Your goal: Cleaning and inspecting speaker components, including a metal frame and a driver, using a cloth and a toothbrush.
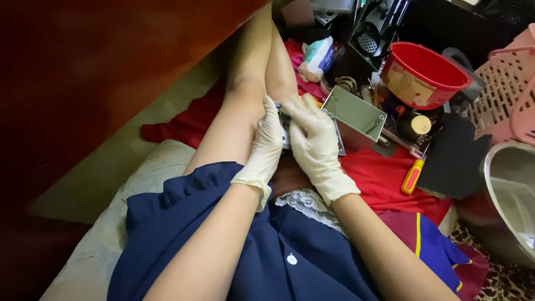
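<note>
Head view: a small grey metal part (286, 129) rests on the person's knee, gripped between the gloved left hand (268, 139) and gloved right hand (312, 134). Just beside it stands a grey metal box (356, 114); beyond, a white-and-blue wipes packet (317, 57) and a labelled red tub (423, 75).

Thin, cream-white disposable gloves are being worn on the left hand (266, 146) and the right hand (315, 146), each cuff rolled and wrinkled at the wrist. Both forearms are being left bare of sleeves. A navy-blue garment with a ruffled hem, a white lace trim and one small white button is being worn.
</note>
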